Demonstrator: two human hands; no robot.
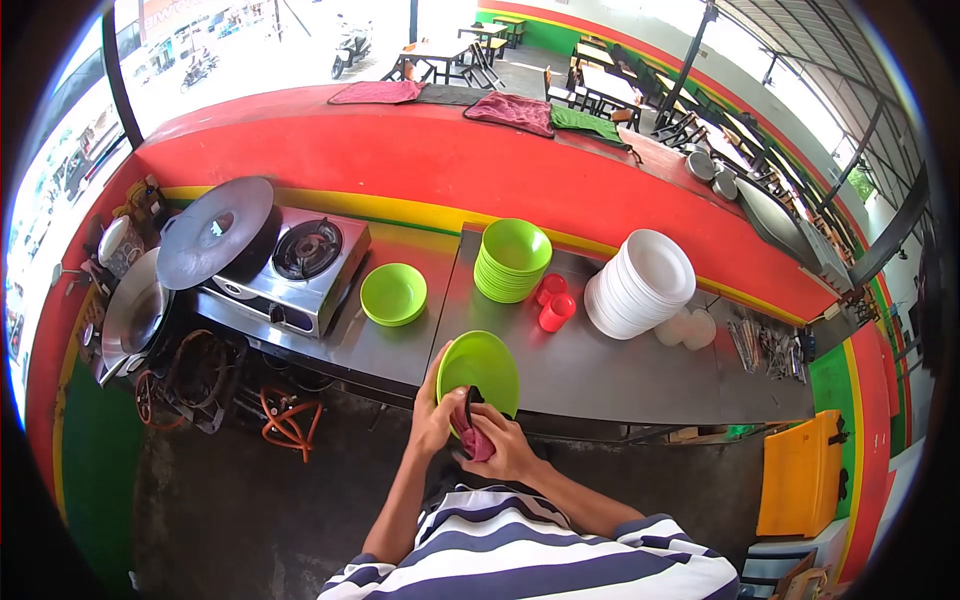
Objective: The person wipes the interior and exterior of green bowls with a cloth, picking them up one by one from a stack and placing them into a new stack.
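Observation:
My left hand grips the side of a green bowl, which is tilted in front of my body at the counter's edge. Bunched in my right hand is a dark pink cloth with a black edge, pressed to the bowl's near rim. On the counter beyond stands a tall stack of green bowls. A short stack of green bowls sits to its left. Two red cups are just right of the tall stack, then a stack of white plates.
A steel gas stove, a large wok lid and a wok occupy the left. Cutlery lies at the counter's right end. Cloths lie along the red wall. An orange container stands at lower right.

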